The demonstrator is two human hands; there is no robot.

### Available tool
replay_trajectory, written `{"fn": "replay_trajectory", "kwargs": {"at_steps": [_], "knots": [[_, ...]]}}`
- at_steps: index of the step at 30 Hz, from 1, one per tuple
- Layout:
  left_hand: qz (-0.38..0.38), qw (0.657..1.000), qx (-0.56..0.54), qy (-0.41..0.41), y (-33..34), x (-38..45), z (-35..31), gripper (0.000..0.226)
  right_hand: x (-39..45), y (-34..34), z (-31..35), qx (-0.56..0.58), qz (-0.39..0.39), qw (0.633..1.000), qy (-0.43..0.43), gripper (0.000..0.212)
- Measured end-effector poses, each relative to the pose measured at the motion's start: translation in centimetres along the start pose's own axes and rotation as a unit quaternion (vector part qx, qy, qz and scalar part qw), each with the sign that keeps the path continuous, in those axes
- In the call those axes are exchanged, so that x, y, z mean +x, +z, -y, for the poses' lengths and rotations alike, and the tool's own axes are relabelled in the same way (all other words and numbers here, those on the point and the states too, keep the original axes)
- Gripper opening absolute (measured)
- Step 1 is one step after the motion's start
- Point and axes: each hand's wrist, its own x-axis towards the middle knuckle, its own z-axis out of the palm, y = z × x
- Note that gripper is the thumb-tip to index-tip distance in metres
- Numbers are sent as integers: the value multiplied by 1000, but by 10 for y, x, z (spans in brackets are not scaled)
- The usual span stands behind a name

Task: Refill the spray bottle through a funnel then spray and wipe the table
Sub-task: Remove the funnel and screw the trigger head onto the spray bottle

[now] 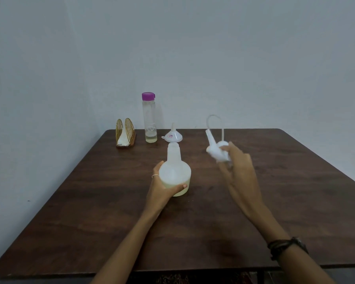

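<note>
A white translucent spray bottle stands upright on the dark wooden table, headless, with pale liquid in its lower part. My left hand grips its base from the left. My right hand holds the white spray head above the table, to the right of the bottle; its clear dip tube curls upward. A small white funnel sits upside down on the table just behind the bottle. A tall clear bottle with a purple cap stands further back, a little liquid at its bottom.
A golden wire napkin holder with a white napkin stands at the table's back left. A pale wall runs close behind and to the left of the table. The table's front edge lies near me.
</note>
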Motion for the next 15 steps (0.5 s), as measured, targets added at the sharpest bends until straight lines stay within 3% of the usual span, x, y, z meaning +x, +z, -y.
{"fn": "replay_trajectory", "kwargs": {"at_steps": [8, 15], "knots": [[3, 1000, 2, 0, 0, 1, 4, 97, 31, -29, 50, 95, -166, 979, -74, 23], [3, 1000, -7, -3, -1, 1, 9, 97, 22, -25, 67, 110, -208, 953, -192, 22]]}}
